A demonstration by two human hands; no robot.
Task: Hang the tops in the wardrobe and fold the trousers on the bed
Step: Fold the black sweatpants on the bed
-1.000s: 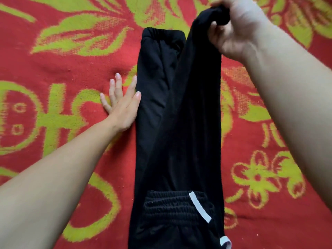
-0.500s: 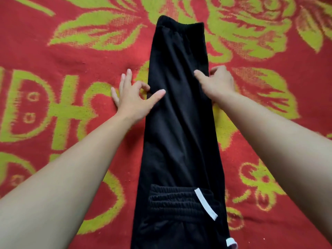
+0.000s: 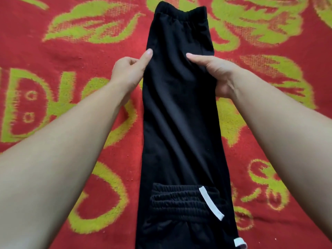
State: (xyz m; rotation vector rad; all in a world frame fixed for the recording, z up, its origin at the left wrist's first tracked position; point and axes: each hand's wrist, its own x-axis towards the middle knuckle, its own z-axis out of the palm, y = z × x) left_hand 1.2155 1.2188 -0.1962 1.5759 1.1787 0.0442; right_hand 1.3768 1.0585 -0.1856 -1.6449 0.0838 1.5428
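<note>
Head view: left hand (image 3: 128, 72) and right hand (image 3: 219, 76) pinch opposite edges of the trousers (image 3: 179, 123); bedspread (image 3: 89, 51) beneath.

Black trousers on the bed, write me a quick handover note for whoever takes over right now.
Left hand: pinches the left edge of the trousers, thumb on top.
Right hand: same grip on the right edge.
Trousers: flat on the red and green blanket, cuffs at the far end, waistband with its white drawstring at the near end.
Done: legs stacked lengthwise.
Left: the crosswise folds, probably cuffs toward waistband. Tops and wardrobe are not in view.
</note>
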